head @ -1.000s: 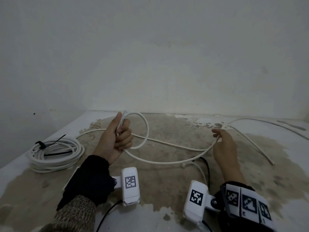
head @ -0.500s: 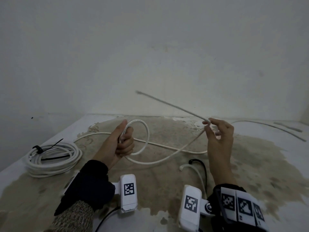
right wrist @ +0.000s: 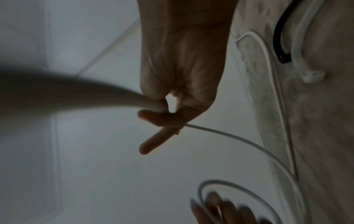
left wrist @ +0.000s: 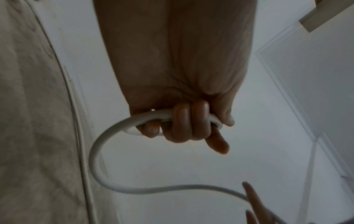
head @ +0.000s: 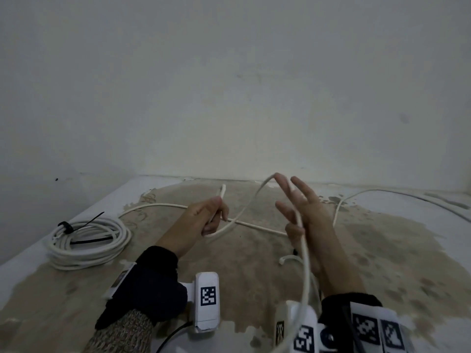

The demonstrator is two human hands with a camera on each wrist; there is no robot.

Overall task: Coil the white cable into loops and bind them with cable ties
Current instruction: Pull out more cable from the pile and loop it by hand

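Note:
The white cable [head: 305, 263] runs across the stained tabletop [head: 382, 263] and rises between my hands. My left hand [head: 216, 220] grips it in curled fingers, with the cable's end [head: 223, 190] poking up above the fist; the left wrist view shows the same grip of that hand [left wrist: 184, 128]. From there the cable arcs up to my right hand [head: 293, 205], whose fingers are spread. The right wrist view shows my right hand [right wrist: 157, 112] with its thumb pinching the cable [right wrist: 114, 97], which trails back over my right wrist.
A bound cable coil [head: 86, 248] with black cable ties [head: 66, 226] lies at the table's left edge. A loose white tie [head: 288, 258] and a black tie [right wrist: 277, 37] lie by my right forearm. More cable [head: 395, 193] stretches to the far right. A wall stands close behind.
My right hand has swung the cable up and leftward, nearer my left hand, and its fingers have spread. The small loop in my left hand has widened into an arc between the hands.

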